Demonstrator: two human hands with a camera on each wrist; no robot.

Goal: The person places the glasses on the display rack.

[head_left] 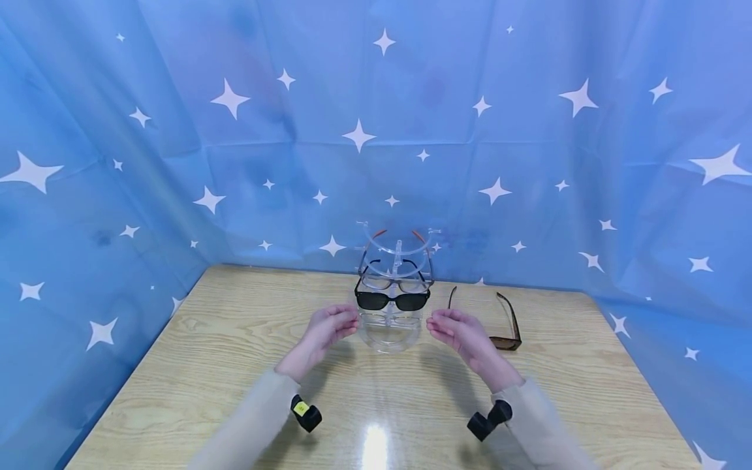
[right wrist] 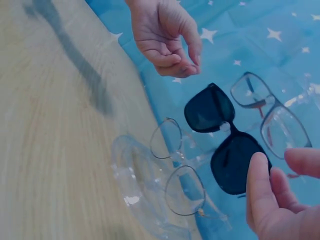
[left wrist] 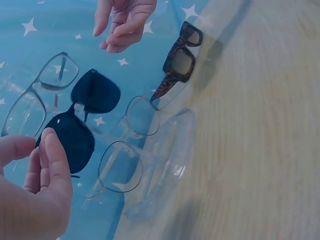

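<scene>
Black sunglasses (head_left: pixel 373 301) sit on a clear plastic eyewear stand (head_left: pixel 390 346) at the table's back middle. Above them on the stand is a pair of glasses with clear lenses (right wrist: pixel 285 131); below them, thin round wire glasses (left wrist: pixel 120 167). My left hand (head_left: pixel 330 328) hovers just left of the stand, fingers loosely bent with nothing between them. On the other side, my right hand (head_left: pixel 461 334) is likewise bare, its fingertips near the stand. From each wrist view, the opposite hand is seen apart from the sunglasses.
Tortoiseshell sunglasses (head_left: pixel 506 343) lie on the wooden table (head_left: pixel 235 365) behind my right hand, their temples unfolded. A blue star-patterned cloth (head_left: pixel 435 163) hangs behind the table and on both sides. Each wrist carries a small black camera.
</scene>
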